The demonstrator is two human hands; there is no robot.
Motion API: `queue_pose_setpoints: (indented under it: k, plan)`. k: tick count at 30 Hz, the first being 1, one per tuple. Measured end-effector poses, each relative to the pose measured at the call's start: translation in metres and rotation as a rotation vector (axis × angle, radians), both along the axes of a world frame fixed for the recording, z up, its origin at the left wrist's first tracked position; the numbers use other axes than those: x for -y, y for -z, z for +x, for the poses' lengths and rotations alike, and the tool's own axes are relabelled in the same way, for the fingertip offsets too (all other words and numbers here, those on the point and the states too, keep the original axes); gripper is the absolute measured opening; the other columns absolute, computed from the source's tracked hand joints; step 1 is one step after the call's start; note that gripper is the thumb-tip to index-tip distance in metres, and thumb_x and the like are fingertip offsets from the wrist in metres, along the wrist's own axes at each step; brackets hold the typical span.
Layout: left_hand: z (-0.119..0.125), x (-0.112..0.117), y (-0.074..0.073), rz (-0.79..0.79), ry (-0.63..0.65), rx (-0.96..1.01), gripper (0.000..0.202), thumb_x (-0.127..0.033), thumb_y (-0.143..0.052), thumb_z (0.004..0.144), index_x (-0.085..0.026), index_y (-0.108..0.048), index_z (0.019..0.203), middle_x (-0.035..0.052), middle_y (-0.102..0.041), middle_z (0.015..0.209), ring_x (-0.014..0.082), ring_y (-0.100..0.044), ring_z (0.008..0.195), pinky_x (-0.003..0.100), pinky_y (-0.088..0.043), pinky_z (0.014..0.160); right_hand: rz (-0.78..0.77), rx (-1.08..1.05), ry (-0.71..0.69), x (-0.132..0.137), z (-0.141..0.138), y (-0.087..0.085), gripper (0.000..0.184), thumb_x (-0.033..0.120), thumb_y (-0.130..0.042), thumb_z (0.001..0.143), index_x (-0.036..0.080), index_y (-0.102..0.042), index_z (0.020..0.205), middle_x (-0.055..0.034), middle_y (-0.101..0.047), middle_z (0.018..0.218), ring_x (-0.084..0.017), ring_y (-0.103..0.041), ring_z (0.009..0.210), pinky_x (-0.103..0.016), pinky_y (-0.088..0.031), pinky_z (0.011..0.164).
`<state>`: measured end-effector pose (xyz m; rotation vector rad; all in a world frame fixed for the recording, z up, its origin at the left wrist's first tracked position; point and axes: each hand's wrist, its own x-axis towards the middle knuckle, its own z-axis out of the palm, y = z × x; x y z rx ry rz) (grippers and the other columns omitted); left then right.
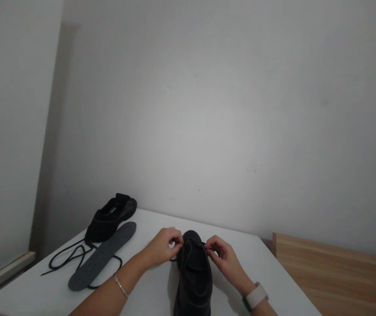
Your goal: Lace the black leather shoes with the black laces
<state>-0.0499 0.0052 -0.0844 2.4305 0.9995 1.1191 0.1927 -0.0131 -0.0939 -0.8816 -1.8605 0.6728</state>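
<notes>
A black shoe (pixel 193 276) lies on the white table (pixel 155 298) in front of me, toe pointing away. My left hand (pixel 164 245) pinches the black lace at the shoe's left side near the toe end. On the right side, my right hand (pixel 221 255) pinches the lace too. A thin bracelet is on my left wrist and a white watch on my right. The lace itself is mostly hidden between my fingers.
A second black shoe (pixel 110 218) lies at the table's far left, with a grey insole (pixel 104 254) and a loose black lace (pixel 69 256) beside it. A wooden surface (pixel 336 276) adjoins the table on the right. A plain wall stands close behind.
</notes>
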Motion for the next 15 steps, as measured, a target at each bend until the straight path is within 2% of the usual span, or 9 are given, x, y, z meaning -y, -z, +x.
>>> queue_pose_setpoints:
  k: [7, 11, 15]
  plan:
    - [0.0017, 0.0076, -0.0083, 0.021, -0.012, -0.014, 0.013, -0.008, -0.052, 0.068, -0.017, -0.063, 0.067, -0.0001, -0.056, 0.065, 0.014, -0.05, 0.067, 0.023, -0.036, 0.062, 0.106, 0.095, 0.12, -0.0007, 0.0034, -0.0015, 0.017, 0.036, -0.06, 0.082, 0.02, -0.063, 0.082, -0.0033, -0.062, 0.08, -0.019, -0.057, 0.077, -0.031, -0.045, 0.071]
    - [0.004, 0.008, -0.0067, 0.021, -0.033, 0.03, 0.013, -0.009, -0.052, 0.068, -0.017, -0.063, 0.067, 0.0005, -0.057, 0.067, 0.0149, -0.05, 0.068, 0.024, -0.036, 0.063, 0.199, 0.149, 0.176, -0.0003, 0.0058, -0.0033, 0.019, 0.038, -0.061, 0.081, 0.02, -0.066, 0.076, -0.0033, -0.057, 0.079, -0.018, -0.052, 0.076, -0.032, -0.043, 0.07]
    - [0.0068, 0.001, 0.0008, -0.204, -0.006, 0.18, 0.008, -0.014, -0.055, 0.069, -0.016, -0.062, 0.067, -0.0001, -0.058, 0.065, 0.0144, -0.052, 0.065, 0.023, -0.037, 0.06, 0.178, 0.187, 0.158, 0.0012, 0.0069, -0.0046, 0.02, 0.037, -0.061, 0.082, 0.019, -0.067, 0.076, -0.0023, -0.056, 0.073, -0.017, -0.051, 0.069, -0.03, -0.041, 0.065]
